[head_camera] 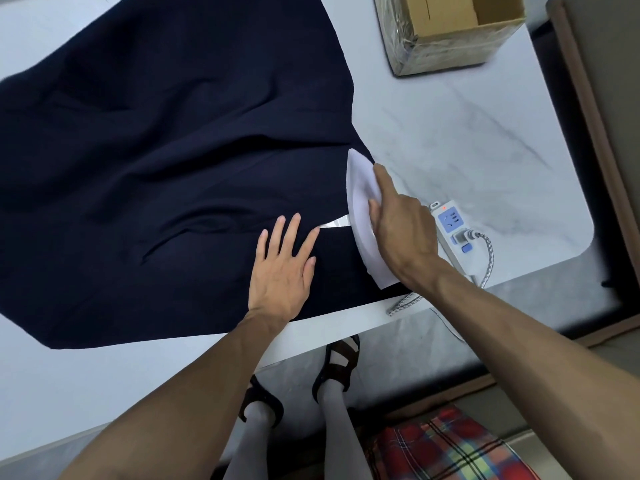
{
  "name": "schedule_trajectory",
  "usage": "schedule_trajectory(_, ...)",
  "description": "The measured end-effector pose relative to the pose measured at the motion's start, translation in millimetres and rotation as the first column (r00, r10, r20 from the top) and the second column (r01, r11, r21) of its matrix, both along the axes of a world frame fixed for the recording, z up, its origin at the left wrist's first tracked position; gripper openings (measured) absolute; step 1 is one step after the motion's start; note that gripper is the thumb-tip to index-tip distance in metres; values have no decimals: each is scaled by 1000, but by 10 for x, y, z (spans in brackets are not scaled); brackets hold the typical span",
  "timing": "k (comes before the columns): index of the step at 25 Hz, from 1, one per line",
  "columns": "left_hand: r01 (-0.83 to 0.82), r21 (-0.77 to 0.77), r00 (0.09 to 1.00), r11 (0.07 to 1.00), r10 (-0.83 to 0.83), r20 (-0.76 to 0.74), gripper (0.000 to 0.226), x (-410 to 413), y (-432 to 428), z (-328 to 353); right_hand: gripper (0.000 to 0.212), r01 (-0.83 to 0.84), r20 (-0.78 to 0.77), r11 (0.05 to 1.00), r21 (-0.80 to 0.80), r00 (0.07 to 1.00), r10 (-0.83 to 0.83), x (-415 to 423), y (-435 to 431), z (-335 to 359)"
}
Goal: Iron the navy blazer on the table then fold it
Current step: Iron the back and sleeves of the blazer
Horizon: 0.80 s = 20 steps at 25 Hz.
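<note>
One open brown cardboard box (450, 29), its outer side wrapped in clear film, stands at the far right corner of the white marble-patterned table (467, 140); the part of its inside that shows is bare cardboard wall and flap, and the bottom is out of view. The navy blazer (156, 150) lies spread and rumpled across the left and middle of the table, its lower edge near the table's front edge. One white, pointed electric iron (362, 202) sits on the blazer's right border, tip pointing away from the person. The right hand (401, 233) grips the iron from above, fingers curled round its top and the forefinger stretched along it. The left hand (282, 265) lies flat on the cloth just left of the iron, fingers straight and spread, holding nothing. One white power strip with blue sockets (453, 230) lies just right of the iron, with one plug on a braided cord (486, 251) in it. Below the table edge show two black sandals (337, 365) and one piece of red plaid fabric (450, 448).
</note>
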<state>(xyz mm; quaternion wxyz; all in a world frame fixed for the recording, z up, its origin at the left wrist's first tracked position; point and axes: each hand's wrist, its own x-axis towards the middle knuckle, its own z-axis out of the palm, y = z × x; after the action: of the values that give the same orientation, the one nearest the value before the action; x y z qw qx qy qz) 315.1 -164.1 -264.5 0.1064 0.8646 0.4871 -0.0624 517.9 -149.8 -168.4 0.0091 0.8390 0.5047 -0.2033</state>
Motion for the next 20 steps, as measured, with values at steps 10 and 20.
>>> schedule_trajectory(10,-8,-167,988,986,34,151,51,-20,73,147,53,334,-271,934,126,917,-292,-29,-208,484)
schedule_trajectory(20,224,-378,969,898,-248,-15,59,-698,419,681,56,933,-618,91,-349,-155,-771,-1522,-969,491)
